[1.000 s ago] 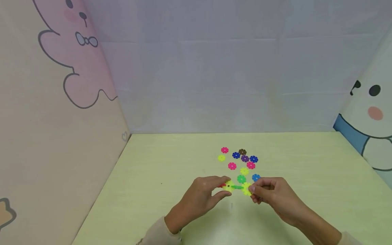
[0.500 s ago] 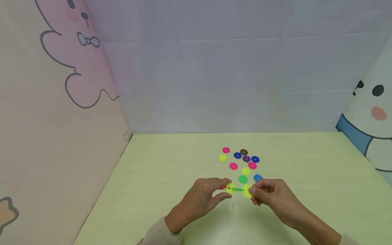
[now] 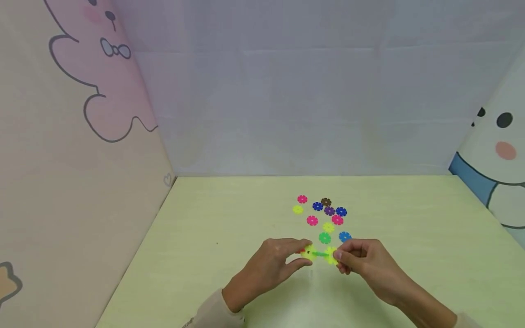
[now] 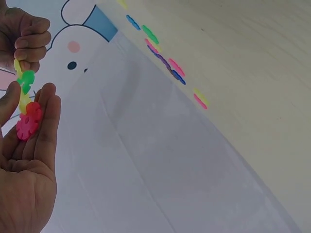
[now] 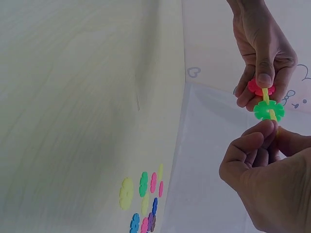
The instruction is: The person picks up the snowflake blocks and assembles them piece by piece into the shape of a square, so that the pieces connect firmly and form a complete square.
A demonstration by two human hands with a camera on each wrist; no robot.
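A short chain of notched plastic snowflake discs is held between both hands, above the table. In the head view, my left hand (image 3: 279, 259) pinches its left yellow disc (image 3: 308, 252) between thumb and fingers. A red-pink disc (image 4: 29, 121) is joined beyond it, lying against the left fingers in the left wrist view. The chain's middle is a green disc (image 5: 268, 111), seen edge-on from the head. My right hand (image 3: 365, 264) pinches the right yellow disc (image 3: 331, 255) by its outer edge, between thumb and curled fingers, which partly cover it.
Loose snowflake discs lie scattered beyond the hands: a green disc (image 3: 325, 238), a light blue disc (image 3: 345, 237), a brown disc (image 3: 326, 202), a purple disc (image 3: 329, 211), and several pink, yellow and dark blue ones. The pale table (image 3: 205, 218) ends at a cloth backdrop (image 3: 262, 114).
The grips stay the same. My left hand has edged slightly right, towards the right hand, and less of the red-pink disc shows. The head view shifts a little.
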